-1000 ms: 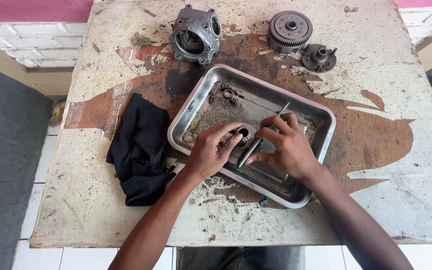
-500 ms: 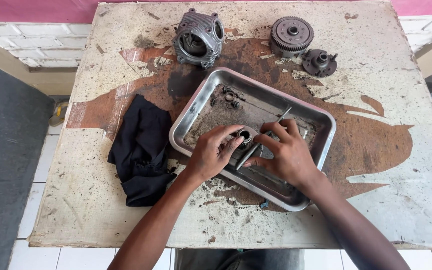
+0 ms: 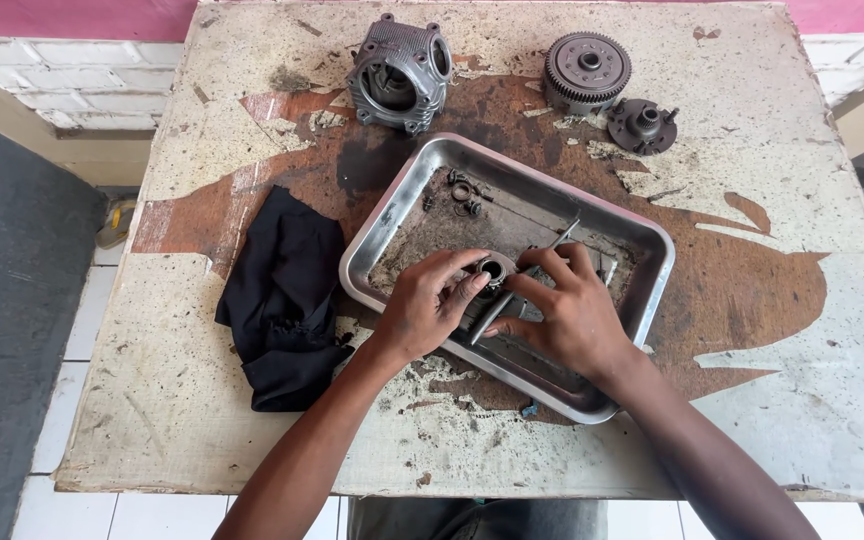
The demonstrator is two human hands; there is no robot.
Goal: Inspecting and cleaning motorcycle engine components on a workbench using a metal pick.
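Two hands meet: left hand (image 3: 430, 303) pinches a grimy metal ring (image 3: 493, 269); right hand (image 3: 564, 313) grasps a thin tool (image 3: 522, 283).

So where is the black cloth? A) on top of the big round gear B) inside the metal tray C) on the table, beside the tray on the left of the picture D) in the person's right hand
C: the black cloth lies crumpled on the worn table, just outside the metal tray, while both hands work inside the tray.

black cloth (image 3: 287, 300) left of tray | engine housing (image 3: 399, 75), toothed gear (image 3: 587, 68), small hub (image 3: 643, 125) at far edge
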